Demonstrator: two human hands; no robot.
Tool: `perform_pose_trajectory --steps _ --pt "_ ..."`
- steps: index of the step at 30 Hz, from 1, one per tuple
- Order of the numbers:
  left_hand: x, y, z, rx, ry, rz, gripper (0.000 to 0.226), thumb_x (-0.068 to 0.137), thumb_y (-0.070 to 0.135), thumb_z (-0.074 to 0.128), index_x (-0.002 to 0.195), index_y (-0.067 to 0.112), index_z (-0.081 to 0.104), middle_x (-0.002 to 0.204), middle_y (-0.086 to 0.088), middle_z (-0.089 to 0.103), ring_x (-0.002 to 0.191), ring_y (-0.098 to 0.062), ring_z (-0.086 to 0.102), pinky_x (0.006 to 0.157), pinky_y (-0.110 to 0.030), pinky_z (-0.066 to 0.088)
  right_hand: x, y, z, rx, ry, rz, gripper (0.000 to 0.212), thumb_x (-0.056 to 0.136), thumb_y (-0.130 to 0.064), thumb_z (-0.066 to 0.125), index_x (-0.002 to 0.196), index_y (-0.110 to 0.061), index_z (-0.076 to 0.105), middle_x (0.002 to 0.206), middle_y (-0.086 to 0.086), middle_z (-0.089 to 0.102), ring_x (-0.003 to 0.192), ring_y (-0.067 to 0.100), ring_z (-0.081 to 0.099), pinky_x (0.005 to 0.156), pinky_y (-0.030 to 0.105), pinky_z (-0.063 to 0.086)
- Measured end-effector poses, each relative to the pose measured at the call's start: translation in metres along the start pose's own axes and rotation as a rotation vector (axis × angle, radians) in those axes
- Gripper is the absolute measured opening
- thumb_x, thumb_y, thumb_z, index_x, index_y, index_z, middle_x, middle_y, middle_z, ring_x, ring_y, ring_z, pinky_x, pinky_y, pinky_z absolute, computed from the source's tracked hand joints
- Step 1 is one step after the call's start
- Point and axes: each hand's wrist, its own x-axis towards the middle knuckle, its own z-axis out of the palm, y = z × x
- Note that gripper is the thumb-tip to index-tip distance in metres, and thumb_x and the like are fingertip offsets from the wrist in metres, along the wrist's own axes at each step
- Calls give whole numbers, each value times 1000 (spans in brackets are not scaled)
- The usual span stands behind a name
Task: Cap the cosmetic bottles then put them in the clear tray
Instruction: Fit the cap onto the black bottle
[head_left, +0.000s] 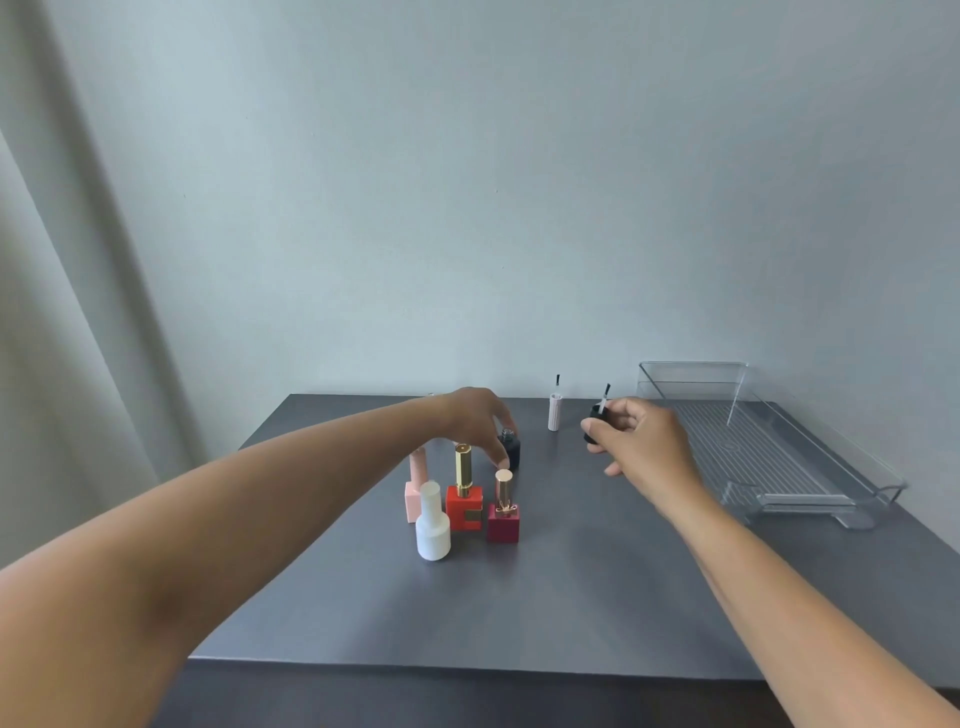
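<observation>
on the grey table (545, 597), towards its far edge, the left hand (475, 415) reaches over a cluster of capped bottles and curls its fingers about the open black bottle (510, 446), thumb low on the near side; contact looks made, though whether the grip is firm cannot be told. the right hand (644, 436) pinches the black brush cap (596, 423) between thumb and fingers, brush stem uppermost.

step in hand, as judged: capping the black bottle. to do it well, steady the bottle upright with the left hand, turn the cap over so the brush points down, centre the bristles above the neck before lowering, then twist until seated. a tilted entry would likely smear the rim or tip the bottle against its neighbours.

orientation: the black bottle stands upright, long axis vertical, open neck up. the held cap's long axis is near vertical, leaning slightly right, bristles up. a pale brush cap (555, 410) stands on end behind and between the hands, brush up.

nearer the camera stand the white bottle (432, 525), red bottle (464, 501), maroon bottle (503, 517) and pink bottle (414, 488), all upright. the clear tray (810, 431) lies well apart at right, holding no bottles.
</observation>
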Motion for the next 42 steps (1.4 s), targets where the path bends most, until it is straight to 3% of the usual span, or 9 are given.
perform_pose_trajectory --steps 6,11,14,17,23,27,32,38,42 --pt "4 0 4 -2 52 21 46 74 33 83 116 20 69 98 4 65 64 -6 56 58 -23 47 0 -3 1 0 -2 5 7 81 -21 71 83 -25 65 80 -7 73 67 4 72 46 27 53" --pt "-3 -2 1 -121 110 33 33 73 28 82 97 22 60 94 5 63 69 -10 60 71 -35 60 -2 -10 -1 -7 -15 -13 6 82 -23 70 79 -28 68 76 -7 73 71 10 71 47 23 48" --pt "-14 -1 -7 -272 151 62 31 77 21 78 96 23 55 101 1 65 63 -14 68 57 -23 56 -6 -17 0 -5 -45 -31 10 83 -20 69 86 -29 71 73 -14 72 69 6 69 52 22 47" --pt "-26 2 -15 -392 207 103 27 79 14 73 100 22 57 104 0 66 68 -19 71 65 -27 58 -9 -27 2 1 -60 -73 24 84 -16 70 104 -27 64 79 -15 72 71 8 67 60 25 47" --pt "-50 4 -25 -504 340 170 30 78 9 74 102 25 65 104 1 70 81 -13 63 64 -25 52 -15 -48 5 2 -48 -170 16 83 -15 72 87 -28 64 73 -9 71 58 -8 59 57 18 44" --pt "-64 3 -26 -511 389 180 29 77 11 76 101 27 69 104 5 71 74 -5 62 62 -17 48 -19 -57 7 -15 -53 -236 16 87 -16 68 85 -32 68 80 3 75 74 7 66 71 21 49" --pt "-77 4 -25 -489 418 192 29 77 13 76 97 33 71 90 17 72 67 7 61 62 -6 42 -24 -65 10 -62 -40 -269 16 87 -20 67 84 -36 68 80 6 75 78 15 66 72 28 51" --pt "-87 6 -24 -466 437 203 30 78 11 76 101 30 72 87 19 71 65 11 62 62 -1 42 -29 -71 9 -99 -32 -273 13 87 -19 67 91 -30 70 79 5 74 75 12 66 68 20 48" --pt "-93 7 -24 -415 452 199 32 78 13 76 106 29 72 89 18 70 66 12 61 63 -2 43 -32 -72 10 -132 -27 -289 13 86 -17 68 96 -25 73 84 -3 74 71 8 65 61 5 43"
